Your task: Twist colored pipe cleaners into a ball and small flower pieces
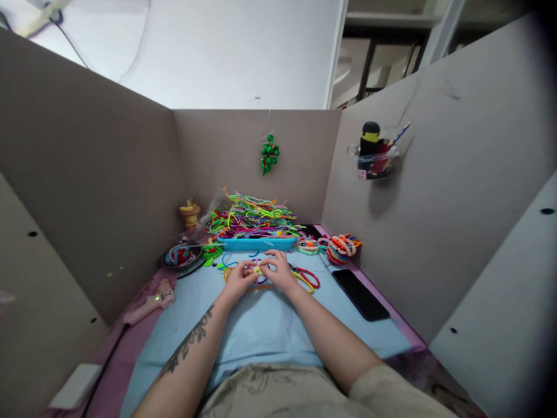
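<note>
Between my two hands, over the light blue cloth (261,331), is a small yellow piece (258,270), too small to name surely. My left hand (240,277) pinches it from the left with closed fingers. The fingertips of my right hand (281,270) close on its other side. Loose coloured cords, orange, blue and purple, lie on the cloth around and under my hands. Just right of my right hand rest scissors (310,280) with red and yellow handles.
Behind my hands a blue tray (259,244) is heaped with colourful cords (256,216). A phone (361,295) lies at right, below woven colourful figures (342,248). At left are a bowl (183,255) and a pink glue gun (150,305) with a cable. Grey panels enclose the table.
</note>
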Available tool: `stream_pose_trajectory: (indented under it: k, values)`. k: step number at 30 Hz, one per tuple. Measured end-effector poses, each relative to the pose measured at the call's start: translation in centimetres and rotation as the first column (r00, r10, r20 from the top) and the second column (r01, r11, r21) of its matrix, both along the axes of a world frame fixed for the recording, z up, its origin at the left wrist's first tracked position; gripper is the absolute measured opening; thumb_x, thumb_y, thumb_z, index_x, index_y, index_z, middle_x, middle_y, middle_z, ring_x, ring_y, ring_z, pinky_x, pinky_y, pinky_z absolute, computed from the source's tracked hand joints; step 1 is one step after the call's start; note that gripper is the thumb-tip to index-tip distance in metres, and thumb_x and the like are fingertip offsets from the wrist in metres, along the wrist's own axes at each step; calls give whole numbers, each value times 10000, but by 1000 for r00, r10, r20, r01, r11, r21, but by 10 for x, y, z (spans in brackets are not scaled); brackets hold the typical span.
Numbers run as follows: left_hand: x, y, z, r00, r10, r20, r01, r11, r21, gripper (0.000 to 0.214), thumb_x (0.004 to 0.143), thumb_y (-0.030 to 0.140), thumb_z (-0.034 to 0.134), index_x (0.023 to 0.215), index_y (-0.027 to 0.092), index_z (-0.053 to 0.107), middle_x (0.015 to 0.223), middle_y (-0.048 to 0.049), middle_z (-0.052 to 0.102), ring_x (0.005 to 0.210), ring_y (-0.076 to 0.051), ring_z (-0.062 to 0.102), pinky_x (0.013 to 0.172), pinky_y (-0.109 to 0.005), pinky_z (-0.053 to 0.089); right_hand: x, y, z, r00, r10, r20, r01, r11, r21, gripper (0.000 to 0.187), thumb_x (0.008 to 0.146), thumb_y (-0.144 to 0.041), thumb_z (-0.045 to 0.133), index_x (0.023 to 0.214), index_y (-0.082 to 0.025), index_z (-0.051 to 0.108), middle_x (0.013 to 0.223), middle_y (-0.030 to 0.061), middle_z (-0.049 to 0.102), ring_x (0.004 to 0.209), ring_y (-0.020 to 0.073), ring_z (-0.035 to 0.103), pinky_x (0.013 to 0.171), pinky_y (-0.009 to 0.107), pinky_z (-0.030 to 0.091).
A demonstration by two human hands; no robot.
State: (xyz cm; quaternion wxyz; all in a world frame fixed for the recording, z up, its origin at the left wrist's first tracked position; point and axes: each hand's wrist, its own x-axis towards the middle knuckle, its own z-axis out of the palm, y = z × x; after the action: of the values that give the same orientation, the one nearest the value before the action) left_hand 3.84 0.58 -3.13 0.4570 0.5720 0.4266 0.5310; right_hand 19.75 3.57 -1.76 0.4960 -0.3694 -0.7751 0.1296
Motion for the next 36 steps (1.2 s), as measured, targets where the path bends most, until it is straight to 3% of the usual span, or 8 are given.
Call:
stream_pose_trajectory:
  k: [11, 13, 16, 19, 30, 36]
  values:
    - [1, 0, 0, 990, 47, -133, -37, 997, 73, 364, 639, 290, 651, 943, 157, 502, 711, -7, 583, 557, -100, 516, 513, -203, 372, -1, -1, 2, 998, 54, 28, -50, 990, -129, 116, 698, -175, 568, 596, -202, 614, 1086, 45, 538, 1077, 210, 430, 933, 386, 313]
    - [-1, 1, 1, 978, 127, -167, -103, 984, 145, 395, 643, 294, 641, 989, 167, 500, 819, -27, 595, 547, -86, 496, 527, -210, 381, -3, 1, -1, 999, 46, 16, -43, 988, -147, 127, 710, -177, 551, 600, -198, 611, 1071, 51, 542, 1061, 209, 443, 928, 390, 317]
    - [-3, 3, 1, 928, 321, -190, -262, 923, 281, 414, 661, 299, 614, 1040, 192, 484, 959, -41, 565, 531, -65, 463, 537, -218, 387, -4, 7, -8, 999, 23, -36, -29, 983, -183, 135, 727, -186, 524, 621, -192, 608, 1033, 59, 545, 1029, 197, 465, 921, 376, 328]
    - [-3, 3, 0, 890, 410, -200, -335, 885, 322, 366, 688, 307, 583, 1021, 194, 483, 864, -22, 574, 524, -75, 463, 528, -218, 381, -3, 14, -14, 995, 1, -98, -23, 976, -219, 138, 735, -200, 512, 630, -192, 602, 1018, 60, 540, 1011, 187, 477, 918, 359, 336]
    - [4, -1, 1, 964, 239, -116, -223, 965, 135, 476, 635, 332, 653, 1036, 177, 450, 652, 5, 619, 498, -109, 534, 475, -205, 367, -9, 4, -10, 988, -1, -153, -42, 960, -276, 112, 704, -243, 578, 615, -189, 618, 1026, 65, 534, 1039, 204, 479, 932, 356, 326]
    - [4, 2, 2, 978, 207, -9, -206, 977, 58, 470, 618, 324, 666, 989, 183, 415, 610, 22, 603, 575, -138, 597, 561, -230, 424, -9, 5, -10, 984, 20, -174, -65, 964, -259, 103, 717, -261, 569, 690, -195, 643, 1016, 65, 531, 1018, 194, 494, 915, 335, 350]
